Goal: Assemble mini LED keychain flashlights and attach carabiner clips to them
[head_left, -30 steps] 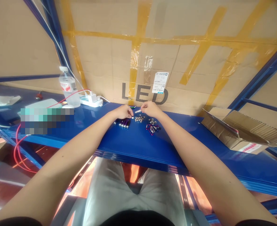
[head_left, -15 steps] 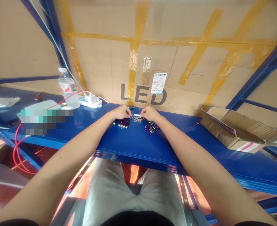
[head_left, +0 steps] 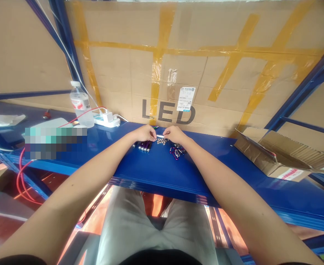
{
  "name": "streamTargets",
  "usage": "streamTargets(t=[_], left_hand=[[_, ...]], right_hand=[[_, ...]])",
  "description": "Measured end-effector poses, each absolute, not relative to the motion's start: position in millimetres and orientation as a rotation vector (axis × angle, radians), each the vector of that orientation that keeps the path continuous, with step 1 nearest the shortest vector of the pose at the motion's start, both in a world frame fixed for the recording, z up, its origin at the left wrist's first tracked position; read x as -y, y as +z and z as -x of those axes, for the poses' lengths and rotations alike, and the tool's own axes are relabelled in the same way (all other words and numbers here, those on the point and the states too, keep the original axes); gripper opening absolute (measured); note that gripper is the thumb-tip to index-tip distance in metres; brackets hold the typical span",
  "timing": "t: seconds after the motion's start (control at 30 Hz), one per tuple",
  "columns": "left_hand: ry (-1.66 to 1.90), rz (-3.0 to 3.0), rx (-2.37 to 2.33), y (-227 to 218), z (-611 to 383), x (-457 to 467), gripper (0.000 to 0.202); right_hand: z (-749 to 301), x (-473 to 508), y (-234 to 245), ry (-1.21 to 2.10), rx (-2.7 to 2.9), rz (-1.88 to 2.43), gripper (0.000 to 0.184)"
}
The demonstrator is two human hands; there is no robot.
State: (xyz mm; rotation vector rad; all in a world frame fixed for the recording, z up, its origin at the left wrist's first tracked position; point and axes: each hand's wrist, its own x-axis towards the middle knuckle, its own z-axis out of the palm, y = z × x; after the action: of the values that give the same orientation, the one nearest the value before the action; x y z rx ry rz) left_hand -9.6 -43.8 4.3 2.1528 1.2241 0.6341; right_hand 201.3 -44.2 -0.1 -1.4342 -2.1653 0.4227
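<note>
My right hand (head_left: 173,133) pinches the right end of a small silver cylinder (head_left: 160,136), held sideways above the blue table. At its left end the closed fingertips of my left hand (head_left: 147,133) meet it; whatever small piece they pinch is hidden. Just under the cylinder lie several small brass-coloured pieces (head_left: 161,141). Below my left hand, several dark purple tubes with silver ends (head_left: 143,146) lie side by side. A heap of coloured carabiners (head_left: 177,150) rests below my right hand. Behind my left fingers a green item (head_left: 155,127) shows in part.
An open cardboard box (head_left: 277,158) stands at the right on the blue table (head_left: 156,167). To the left are a plastic bottle (head_left: 81,106), a white power strip (head_left: 106,119), a red cable (head_left: 18,173) and a blurred-out item. A large carton marked LED (head_left: 123,73) rises behind.
My left hand has moved slightly right, bringing its fingertips against the left end of the silver cylinder. My right hand has shifted slightly left with the cylinder in it.
</note>
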Motion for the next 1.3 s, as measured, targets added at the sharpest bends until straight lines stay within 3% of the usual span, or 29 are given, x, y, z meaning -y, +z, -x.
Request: streamTargets(t=[0.17, 0.33, 0.47, 0.83, 1.1, 1.3], left_hand=[[0.635, -2.141, -1.157, 6, 9, 43, 0.017], [0.811, -2.161, -1.513, 30, 33, 46, 0.016], [0.356, -1.971, -1.814, 46, 60, 54, 0.024], [0.286, -1.700, -1.427, 36, 66, 60, 0.018], [0.336, -1.751, -1.502, 44, 64, 61, 0.012], [0.600, -1.642, -1.149, 51, 54, 66, 0.031]], right_hand=[[-197, 47, 5, 0.426, 2.031, 1.475, 0.017], [-198, 64, 22, 0.502, 1.849, 1.398, 0.022], [-175, 83, 28, 0.590, 1.849, 1.314, 0.008], [-107, 113, 28, 0.537, 1.957, 1.345, 0.022], [-121, 111, 28, 0.886, 1.759, 1.338, 0.021], [-121, 114, 27, 1.090, 1.542, 1.212, 0.022]])
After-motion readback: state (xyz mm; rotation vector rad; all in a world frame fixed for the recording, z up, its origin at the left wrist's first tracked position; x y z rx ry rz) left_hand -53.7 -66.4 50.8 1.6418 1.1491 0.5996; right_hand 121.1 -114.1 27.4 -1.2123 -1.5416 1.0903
